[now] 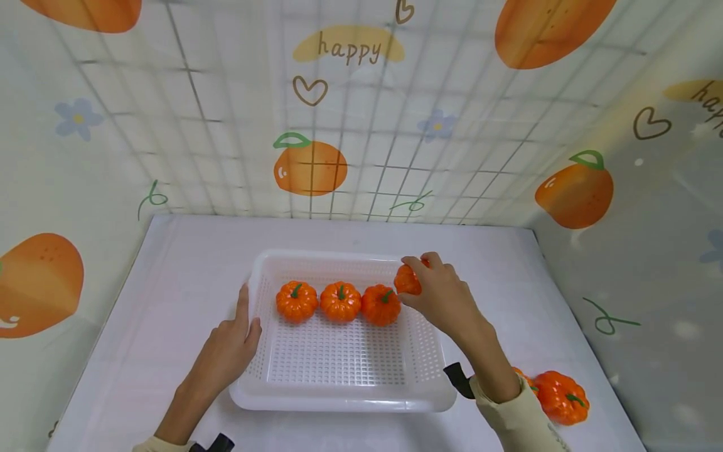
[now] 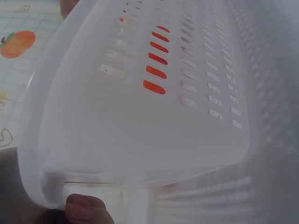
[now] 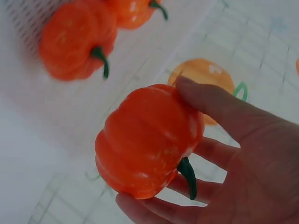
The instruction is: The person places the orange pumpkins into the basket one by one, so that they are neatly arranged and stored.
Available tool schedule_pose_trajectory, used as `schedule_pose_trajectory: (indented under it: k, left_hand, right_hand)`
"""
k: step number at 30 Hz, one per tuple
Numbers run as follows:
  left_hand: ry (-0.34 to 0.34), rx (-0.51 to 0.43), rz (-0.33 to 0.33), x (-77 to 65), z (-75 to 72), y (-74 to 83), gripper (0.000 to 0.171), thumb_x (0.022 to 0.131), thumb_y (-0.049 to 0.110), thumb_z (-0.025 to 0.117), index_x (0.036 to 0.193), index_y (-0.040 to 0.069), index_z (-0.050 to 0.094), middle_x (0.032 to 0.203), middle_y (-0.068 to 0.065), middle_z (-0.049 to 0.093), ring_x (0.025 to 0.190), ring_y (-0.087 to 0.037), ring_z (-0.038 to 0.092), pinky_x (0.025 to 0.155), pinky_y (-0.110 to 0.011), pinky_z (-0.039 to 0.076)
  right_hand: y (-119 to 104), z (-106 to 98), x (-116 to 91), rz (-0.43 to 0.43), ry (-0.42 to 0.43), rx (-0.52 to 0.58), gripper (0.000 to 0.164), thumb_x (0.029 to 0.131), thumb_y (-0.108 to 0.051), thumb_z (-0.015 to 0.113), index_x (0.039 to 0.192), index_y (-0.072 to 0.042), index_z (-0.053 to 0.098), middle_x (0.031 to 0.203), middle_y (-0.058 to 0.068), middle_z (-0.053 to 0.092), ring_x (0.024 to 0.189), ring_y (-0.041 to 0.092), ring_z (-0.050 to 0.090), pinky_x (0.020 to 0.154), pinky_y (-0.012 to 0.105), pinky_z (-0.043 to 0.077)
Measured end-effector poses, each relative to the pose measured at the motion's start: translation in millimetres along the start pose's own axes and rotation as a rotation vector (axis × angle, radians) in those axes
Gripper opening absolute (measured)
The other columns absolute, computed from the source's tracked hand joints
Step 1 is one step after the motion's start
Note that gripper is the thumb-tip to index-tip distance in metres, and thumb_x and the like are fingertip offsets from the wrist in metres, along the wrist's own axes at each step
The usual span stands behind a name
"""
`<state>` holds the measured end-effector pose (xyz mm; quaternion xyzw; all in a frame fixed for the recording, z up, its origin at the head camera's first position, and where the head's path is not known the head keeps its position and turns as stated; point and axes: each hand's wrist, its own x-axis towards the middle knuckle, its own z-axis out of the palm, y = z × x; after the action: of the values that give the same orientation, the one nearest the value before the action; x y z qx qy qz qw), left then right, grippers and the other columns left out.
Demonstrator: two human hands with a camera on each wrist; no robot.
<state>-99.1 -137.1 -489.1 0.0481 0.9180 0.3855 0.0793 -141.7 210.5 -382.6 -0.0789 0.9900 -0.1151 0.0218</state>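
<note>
My right hand (image 1: 443, 295) grips a small orange toy pumpkin (image 3: 149, 140) with a green stem, over the right end of a white plastic basket (image 1: 344, 402). The right wrist view shows thumb and fingertips around the pumpkin's sides. Below the rim, three more pumpkins sit in a row inside: the left one (image 1: 296, 302), the middle one (image 1: 341, 302) and the right one (image 1: 381, 306). At the basket's left side, my left hand (image 1: 228, 351) rests against the rim, index finger extended along it. In the left wrist view a fingertip (image 2: 86, 210) shows by the basket's wall.
More orange pumpkins (image 1: 562, 397) lie on the white table (image 1: 186, 251) at the right, partly hidden behind the right forearm. A patterned sheet (image 1: 361, 125) with oranges and grid lines rises behind and beside the table.
</note>
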Motion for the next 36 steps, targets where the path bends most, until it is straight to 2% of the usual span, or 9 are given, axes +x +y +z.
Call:
schedule_pose_trajectory:
  k: [8,16,20,26,36]
  left_hand:
    - [0.007,0.011,0.007,1.2,-0.5,-1.8,0.076,0.103,0.018,0.049,0.16,0.007,0.001,0.076,-0.01,0.064,0.048,-0.013,0.061,0.041,-0.025,0.052]
    - [0.014,0.018,0.018,2.0,-0.6,-2.5,0.075,0.102,0.018,0.049,0.16,0.007,0.001,0.079,-0.012,0.065,0.049,-0.013,0.062,0.041,-0.026,0.053]
    - [0.014,0.015,0.018,2.2,-0.5,-2.9,0.075,0.103,0.019,0.048,0.16,0.007,0.001,0.079,-0.012,0.066,0.049,-0.013,0.063,0.041,-0.025,0.052]
    - [0.012,0.015,0.021,2.1,-0.2,-3.9,0.075,0.102,0.017,0.048,0.16,0.006,0.001,0.079,-0.012,0.066,0.047,-0.012,0.061,0.04,-0.025,0.052]
    - [0.041,0.057,0.051,3.8,1.7,-6.4,0.072,0.102,0.018,0.048,0.159,0.002,0.005,0.082,-0.018,0.067,0.045,-0.013,0.059,0.038,-0.024,0.049]
  right_hand:
    - [-41.7,15.7,9.1,-0.065,-0.072,-0.011,0.06,0.085,-0.03,0.078,0.14,-0.018,0.056,0.138,0.017,0.047,0.111,0.041,0.053,0.077,0.053,0.058]
    - [-75.4,33.4,9.8,-0.203,-0.092,-0.046,0.059,0.082,-0.03,0.082,0.136,-0.019,0.059,0.136,0.015,0.05,0.112,0.037,0.054,0.08,0.047,0.058]
    - [-85.9,40.8,8.6,-0.297,-0.069,-0.075,0.057,0.082,-0.028,0.083,0.133,-0.019,0.06,0.13,0.015,0.053,0.105,0.036,0.057,0.076,0.043,0.058]
    - [-100.8,50.3,7.1,-0.39,-0.089,-0.14,0.055,0.083,-0.028,0.08,0.133,-0.02,0.059,0.126,0.011,0.053,0.1,0.032,0.056,0.066,0.032,0.055]
    - [-120.1,65.8,5.2,-0.526,-0.142,-0.198,0.055,0.084,-0.033,0.08,0.133,-0.022,0.06,0.133,0.01,0.053,0.103,0.031,0.058,0.077,0.037,0.058]
